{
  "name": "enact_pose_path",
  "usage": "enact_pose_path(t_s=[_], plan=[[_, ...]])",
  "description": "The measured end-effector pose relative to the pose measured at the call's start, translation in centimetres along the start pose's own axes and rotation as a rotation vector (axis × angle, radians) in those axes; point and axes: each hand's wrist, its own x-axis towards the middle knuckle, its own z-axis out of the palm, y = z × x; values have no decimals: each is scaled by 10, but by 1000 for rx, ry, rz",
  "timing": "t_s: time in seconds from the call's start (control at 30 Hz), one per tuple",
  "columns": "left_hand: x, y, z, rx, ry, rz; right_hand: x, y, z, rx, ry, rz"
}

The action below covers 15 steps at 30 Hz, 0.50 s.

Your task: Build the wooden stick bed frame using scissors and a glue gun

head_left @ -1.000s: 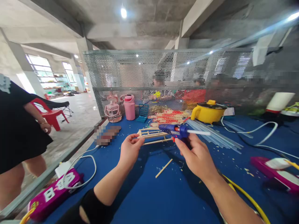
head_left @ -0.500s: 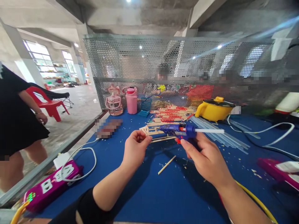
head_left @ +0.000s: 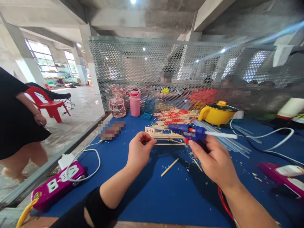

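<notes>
Between thumb and fingers, my left hand pinches the near left end of a small frame of thin wooden sticks, held above the blue tabletop. My right hand is wrapped round a blue hot glue gun, with a finger by its red trigger. A white glue stick juts from the gun's rear. The nozzle points left, over the upper side of the stick frame; whether it touches is unclear. Below lies a loose wooden stick, and another loose stick lies near my right hand.
Behind are a heap of red-tipped sticks, clear glue sticks, a yellow pot, a pink bottle and a perforated metal screen. A purple power strip with cables lies left. A person stands beyond the table's left edge.
My right hand has moved the glue gun to the right, baring more of the stick frame. My left hand keeps its pinch, nearly in place. The view has shifted slightly.
</notes>
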Motion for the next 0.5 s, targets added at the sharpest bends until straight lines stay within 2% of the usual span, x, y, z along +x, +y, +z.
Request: enact_pose_path(t_s=[0.13,0.23,0.3,0.4,0.5], plan=[[-6,1,-4,327,-63,276,5,11,-36,-183,164,21],[-11,2,-6,452,-114,428,12,35,-75,-437,161,111],[-13,4,-5,480,-141,484,18,55,-101,-616,96,222],[-13,5,-4,472,-143,446,26,83,-128,-825,69,290],[-10,3,-4,400,-141,298,29,102,-134,-915,-13,259]])
